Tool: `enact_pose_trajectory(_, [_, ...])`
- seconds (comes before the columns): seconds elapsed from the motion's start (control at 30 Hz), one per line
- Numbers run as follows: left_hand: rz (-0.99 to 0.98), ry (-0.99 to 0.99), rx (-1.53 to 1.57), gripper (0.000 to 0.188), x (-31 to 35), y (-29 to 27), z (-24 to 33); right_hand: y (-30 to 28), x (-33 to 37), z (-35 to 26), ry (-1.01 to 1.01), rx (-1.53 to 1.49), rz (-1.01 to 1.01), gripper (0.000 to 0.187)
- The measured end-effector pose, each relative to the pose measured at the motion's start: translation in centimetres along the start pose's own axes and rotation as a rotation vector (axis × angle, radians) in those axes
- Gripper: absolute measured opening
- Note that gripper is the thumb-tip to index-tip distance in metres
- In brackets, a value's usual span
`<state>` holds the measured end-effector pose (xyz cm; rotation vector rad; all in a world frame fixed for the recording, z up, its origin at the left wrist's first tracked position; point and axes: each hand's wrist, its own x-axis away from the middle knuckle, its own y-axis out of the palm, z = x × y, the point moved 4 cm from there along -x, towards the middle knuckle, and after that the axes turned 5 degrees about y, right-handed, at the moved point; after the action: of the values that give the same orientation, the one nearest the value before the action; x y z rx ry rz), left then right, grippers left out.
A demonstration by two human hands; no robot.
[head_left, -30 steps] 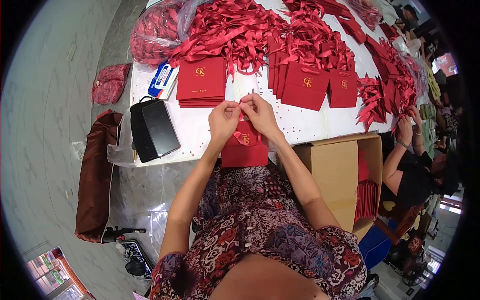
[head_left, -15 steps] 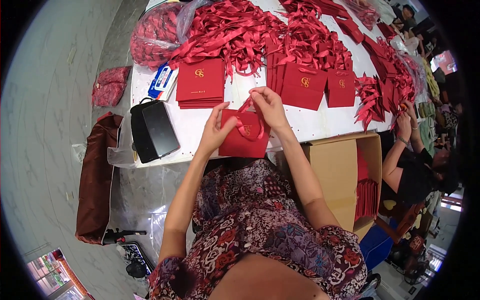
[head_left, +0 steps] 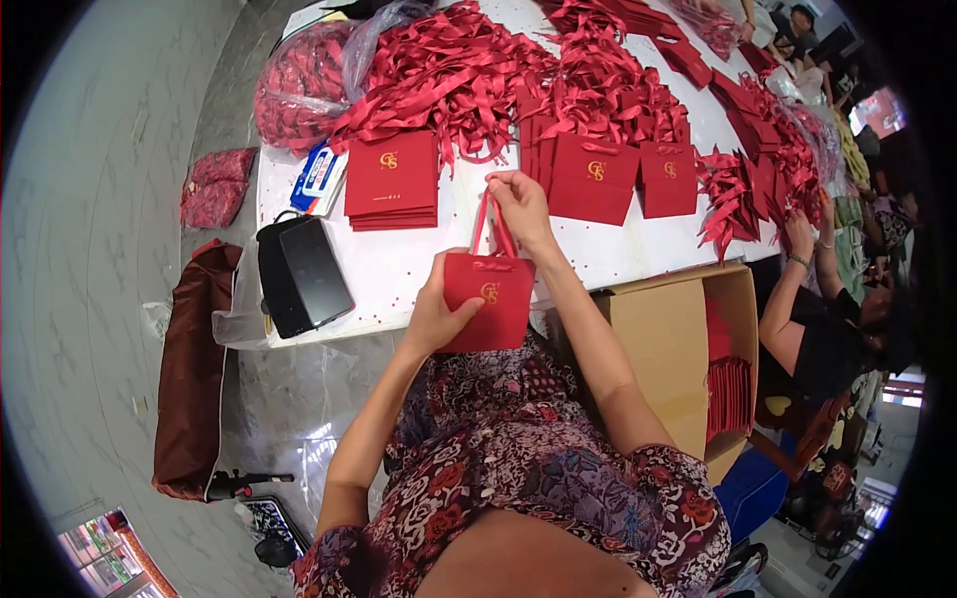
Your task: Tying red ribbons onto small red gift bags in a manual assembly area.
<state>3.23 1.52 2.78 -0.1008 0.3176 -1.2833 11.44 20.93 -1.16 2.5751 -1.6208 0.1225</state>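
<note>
A small red paper gift bag (head_left: 503, 314) with a gold emblem hangs in front of me, over the table's near edge. My left hand (head_left: 440, 311) grips its left side, thumb across the front. Above it, my right hand (head_left: 520, 207) pinches the top of the bag's red ribbon handle (head_left: 480, 224), which is pulled up taut. A stack of flat red bags (head_left: 391, 179) lies beyond my left hand. Past my right hand stand more red bags (head_left: 594, 177) with ribbon handles. A big heap of loose red ribbons (head_left: 449, 75) spreads behind them.
On the white table (head_left: 384, 269) lie a phone (head_left: 316, 264) on a black pouch and a blue-white packet (head_left: 319, 177). A cardboard box (head_left: 653, 349) holding red bags stands at my right. Beyond it, a co-worker's arms (head_left: 796, 269) reach to the table. Bagged ribbons (head_left: 299, 90) sit far left.
The bag has come down nearer to me. My left hand has moved from the ribbon to the bag's side, and my right hand has drawn the handle upright.
</note>
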Motion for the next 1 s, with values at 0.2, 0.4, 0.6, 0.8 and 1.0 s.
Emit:
enact_pose_trajectory(0.2, [0.155,-0.048,0.025,0.057,-0.1,-1.2,-1.4,-2.4,2.6,-2.2,-0.079,0.034,0.1,0.034])
enact_pose_trajectory(0.4, [0.36,-0.1,0.216,0.056,-3.3,-1.7,-1.0,-2.8,9.5,-0.6,0.04,0.131,-0.119,0.048])
enact_pose_trajectory(0.6, [0.19,-0.027,0.399,0.063,-5.4,1.2,-0.2,-6.2,8.5,-1.0,-0.207,0.124,0.23,0.05])
enact_pose_trajectory(0.8, [0.235,0.049,-0.111,0.051,-3.0,0.4,-2.0,-13.0,5.7,-3.5,-0.31,0.343,0.521,0.06])
enact_pose_trajectory(1.0, [0.149,0.256,-0.613,0.044,-0.3,0.4,-3.4,-13.9,5.7,-0.8,-0.388,0.847,0.686,0.067])
